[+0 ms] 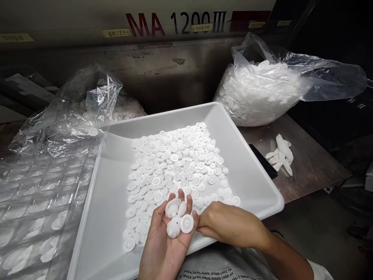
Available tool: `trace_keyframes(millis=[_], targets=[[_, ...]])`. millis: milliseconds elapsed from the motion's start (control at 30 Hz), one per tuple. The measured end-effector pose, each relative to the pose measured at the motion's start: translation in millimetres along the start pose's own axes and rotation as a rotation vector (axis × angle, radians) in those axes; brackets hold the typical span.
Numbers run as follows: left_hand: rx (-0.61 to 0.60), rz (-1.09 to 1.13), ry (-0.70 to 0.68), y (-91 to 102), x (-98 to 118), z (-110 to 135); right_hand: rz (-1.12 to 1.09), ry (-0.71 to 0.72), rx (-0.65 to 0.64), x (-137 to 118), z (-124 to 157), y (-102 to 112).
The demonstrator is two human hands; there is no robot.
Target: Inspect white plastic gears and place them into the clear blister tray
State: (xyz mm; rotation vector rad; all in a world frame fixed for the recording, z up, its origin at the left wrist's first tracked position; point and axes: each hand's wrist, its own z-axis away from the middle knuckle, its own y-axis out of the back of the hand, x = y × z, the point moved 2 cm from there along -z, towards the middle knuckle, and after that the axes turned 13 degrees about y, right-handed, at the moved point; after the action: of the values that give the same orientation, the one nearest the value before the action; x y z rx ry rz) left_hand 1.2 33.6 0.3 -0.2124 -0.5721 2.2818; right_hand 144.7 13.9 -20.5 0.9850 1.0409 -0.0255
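Note:
My left hand (166, 243) is palm up over the near side of a light grey tray (250, 171), fingers curled round several small white plastic discs (187, 224). One disc faces up and shows a ring of small holes. My right hand (229, 222) is closed beside it, above the tray's near edge, its fingertips close to the left fingers. What the right fingers hold, if anything, is hidden. Many more loose white discs (175, 147) cover much of the tray floor.
A clear bag (259, 93) full of white discs stands behind right; another plastic bag (101, 101) lies behind left. Clear compartment trays (35, 194) with white pieces are at left. A white glove (282, 154) and a dark flat object (264, 161) lie at right.

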Motion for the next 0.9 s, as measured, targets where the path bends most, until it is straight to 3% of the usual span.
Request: trace_keyframes(millis=[267, 433, 633, 767, 900], targets=[[-0.013, 0.024, 0.013, 0.7, 1, 1, 0.015, 0.048, -0.077, -5, -5, 3], [-0.037, 0.032, -0.003, -0.6, 4, 0, 0.042, 0.077, -0.045, -4, -8, -1], [-0.081, 0.024, -0.023, -5.3, 4, -6, 0.037, 0.03, 0.105, -6, 1, 5], [-0.095, -0.002, -0.027, -4.6, 1, -9, 0.003, -0.014, 0.294, -24, 9, 17], [-0.094, -0.115, 0.005, -0.1, -5, -9, 0.053, -0.035, 0.427, -40, 0, 21]])
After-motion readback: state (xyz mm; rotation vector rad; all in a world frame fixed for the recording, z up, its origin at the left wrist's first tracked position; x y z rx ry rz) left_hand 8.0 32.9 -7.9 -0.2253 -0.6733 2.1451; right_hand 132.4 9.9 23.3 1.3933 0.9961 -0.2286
